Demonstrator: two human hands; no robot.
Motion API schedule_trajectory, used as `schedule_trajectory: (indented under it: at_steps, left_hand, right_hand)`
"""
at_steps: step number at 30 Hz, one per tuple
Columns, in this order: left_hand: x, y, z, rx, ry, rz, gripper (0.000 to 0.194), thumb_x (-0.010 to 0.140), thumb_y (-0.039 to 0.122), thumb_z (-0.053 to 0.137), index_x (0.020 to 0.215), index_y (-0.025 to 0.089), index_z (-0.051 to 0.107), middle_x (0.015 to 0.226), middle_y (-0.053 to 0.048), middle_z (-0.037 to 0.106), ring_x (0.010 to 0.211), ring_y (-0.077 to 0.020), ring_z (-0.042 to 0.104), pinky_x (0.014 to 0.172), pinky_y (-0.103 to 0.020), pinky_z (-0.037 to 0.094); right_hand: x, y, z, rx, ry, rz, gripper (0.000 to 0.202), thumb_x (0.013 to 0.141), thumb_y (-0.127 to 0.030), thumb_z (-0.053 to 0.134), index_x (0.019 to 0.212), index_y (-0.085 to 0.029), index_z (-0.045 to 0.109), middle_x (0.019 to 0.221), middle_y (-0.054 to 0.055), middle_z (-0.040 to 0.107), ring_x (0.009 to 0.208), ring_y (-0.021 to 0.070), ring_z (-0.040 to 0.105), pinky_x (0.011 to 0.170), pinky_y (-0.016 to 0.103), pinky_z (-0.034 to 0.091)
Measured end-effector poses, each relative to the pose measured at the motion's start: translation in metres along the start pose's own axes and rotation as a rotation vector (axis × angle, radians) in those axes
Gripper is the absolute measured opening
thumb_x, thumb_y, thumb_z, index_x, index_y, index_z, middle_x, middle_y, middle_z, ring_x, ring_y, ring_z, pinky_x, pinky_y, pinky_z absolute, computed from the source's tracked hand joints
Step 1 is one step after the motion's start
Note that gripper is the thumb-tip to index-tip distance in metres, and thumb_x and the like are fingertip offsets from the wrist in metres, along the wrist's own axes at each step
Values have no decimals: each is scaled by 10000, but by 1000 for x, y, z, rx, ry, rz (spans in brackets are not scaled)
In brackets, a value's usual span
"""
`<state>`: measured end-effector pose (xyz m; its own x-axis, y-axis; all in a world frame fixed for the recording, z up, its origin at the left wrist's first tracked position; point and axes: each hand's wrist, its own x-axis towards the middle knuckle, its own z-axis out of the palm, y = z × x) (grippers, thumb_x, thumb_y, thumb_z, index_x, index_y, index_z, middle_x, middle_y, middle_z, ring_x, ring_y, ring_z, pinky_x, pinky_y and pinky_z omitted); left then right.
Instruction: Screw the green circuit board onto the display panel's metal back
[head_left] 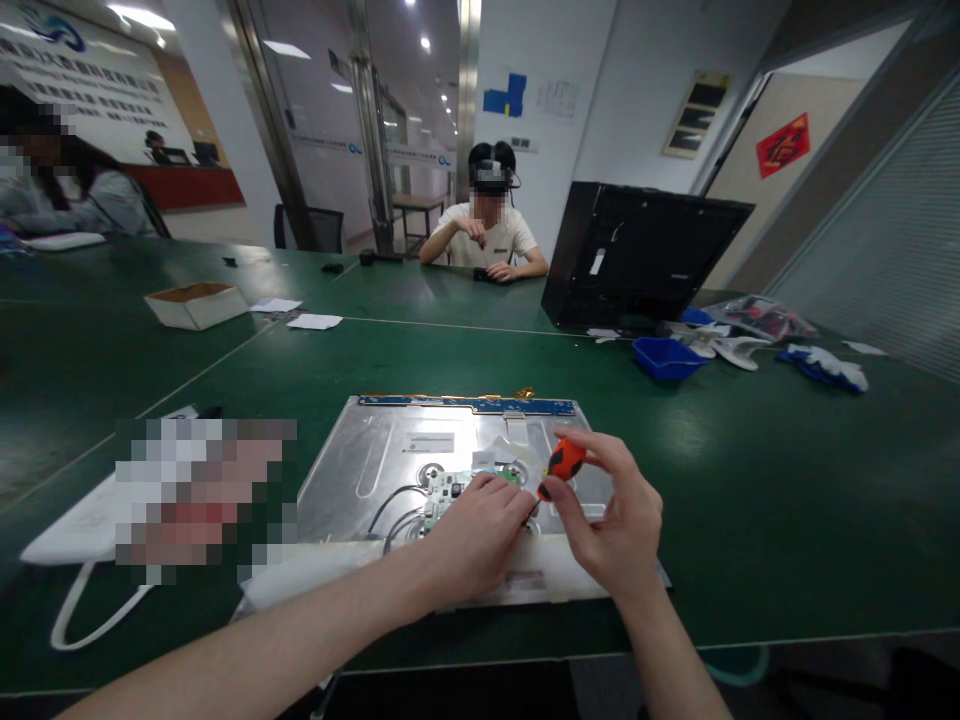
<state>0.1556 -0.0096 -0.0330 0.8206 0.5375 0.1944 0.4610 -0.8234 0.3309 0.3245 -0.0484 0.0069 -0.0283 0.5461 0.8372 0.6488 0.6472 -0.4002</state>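
My right hand (pixel 619 510) grips the orange-and-black handle of a screwdriver (pixel 568 458) between thumb and fingers. Its shaft slants down and left to the fingertips of my left hand (pixel 480 530). That left hand is closed over the lower right part of a green circuit board (pixel 442 492); its fingertips are hidden, so whatever they pinch does not show. Under both hands lies a flat silver display panel (pixel 345 455), back side up. A blue board strip (pixel 480 405) runs along its far edge, and dark cables (pixel 386 520) curve out at the circuit board's left.
Left of the panel lies a white case with a strap (pixel 75 540), partly blurred. Farther off are an open white box (pixel 196 307), papers (pixel 315 322), a blue tray (pixel 667 358), gloves (pixel 825 367) and a large black monitor housing (pixel 645 255). A co-worker (pixel 491 225) sits opposite.
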Motion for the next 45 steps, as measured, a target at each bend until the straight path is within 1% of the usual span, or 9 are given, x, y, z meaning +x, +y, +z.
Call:
schedule_trajectory:
  at_steps: [4, 8, 12, 18, 25, 29, 34, 40, 45]
  left_hand:
    - [0, -1, 2, 0, 0, 2, 320, 805, 72, 534, 1102, 181, 483, 1124, -96, 638, 1068, -276, 584, 955, -421, 418]
    - [0, 0, 0, -9, -14, 4, 267, 834, 89, 513, 1082, 183, 488, 1097, -94, 641, 1039, -274, 587, 944, -428, 425]
    - [0, 0, 0, -4, -9, 1, 237, 833, 95, 517, 1049, 184, 480, 1088, -99, 638, 1025, -273, 587, 941, -422, 429]
    - [0, -1, 2, -2, 20, 1, 159, 852, 105, 514, 982, 189, 478, 1039, -87, 640, 987, -263, 596, 933, -409, 431]
    - [0, -2, 2, 2, 7, 6, 203, 838, 106, 531, 1025, 178, 497, 1091, -100, 642, 1031, -276, 592, 946, -424, 428]
    - [0, -2, -1, -13, -5, 22, 236, 832, 99, 532, 1055, 168, 499, 1107, -109, 641, 1056, -278, 586, 958, -424, 425]
    - [0, -2, 2, -6, 20, 4, 199, 859, 110, 520, 1050, 167, 505, 1073, -101, 646, 1020, -271, 592, 953, -425, 430]
    - [-1, -3, 6, 22, 27, 17, 185, 862, 103, 513, 1037, 164, 514, 1089, -102, 645, 1047, -275, 593, 961, -425, 426]
    - [0, -2, 2, 12, 2, 24, 224, 855, 113, 526, 1072, 165, 502, 1102, -108, 640, 1074, -281, 587, 970, -428, 422]
  right_hand:
    - [-3, 0, 5, 68, 45, 31, 457, 822, -140, 694, 1230, -242, 513, 1079, 65, 683, 955, 209, 687, 825, 390, 590]
    - [-4, -1, 7, 146, 41, 53, 462, 866, -129, 623, 1273, -242, 437, 1129, 80, 674, 1020, 221, 691, 839, 401, 594]
    - [-2, -2, 4, 57, -27, 23, 426, 891, -144, 574, 1292, -242, 464, 1188, 103, 652, 1093, 250, 652, 840, 430, 588]
    - [2, -4, 1, -26, -75, -27, 426, 931, -131, 475, 1341, -246, 487, 1170, 106, 580, 1050, 231, 616, 797, 398, 582]
    - [3, -3, 3, -79, 6, -69, 466, 842, -183, 679, 1274, -279, 532, 1040, 64, 549, 904, 206, 603, 705, 356, 575]
    - [4, -5, 3, -68, -13, -71, 467, 875, -124, 611, 1308, -285, 539, 1043, 65, 537, 905, 193, 600, 686, 328, 568]
    - [4, -6, 2, -3, -117, -69, 522, 904, -81, 504, 1401, -232, 454, 1152, 97, 586, 1017, 209, 602, 819, 368, 558]
    - [2, -3, 3, -36, -42, -79, 511, 842, -122, 658, 1318, -229, 504, 1071, 70, 618, 951, 199, 616, 792, 337, 548]
    - [4, -5, 2, -39, -49, -70, 503, 859, -97, 624, 1331, -234, 518, 1044, 64, 620, 920, 186, 623, 768, 320, 539]
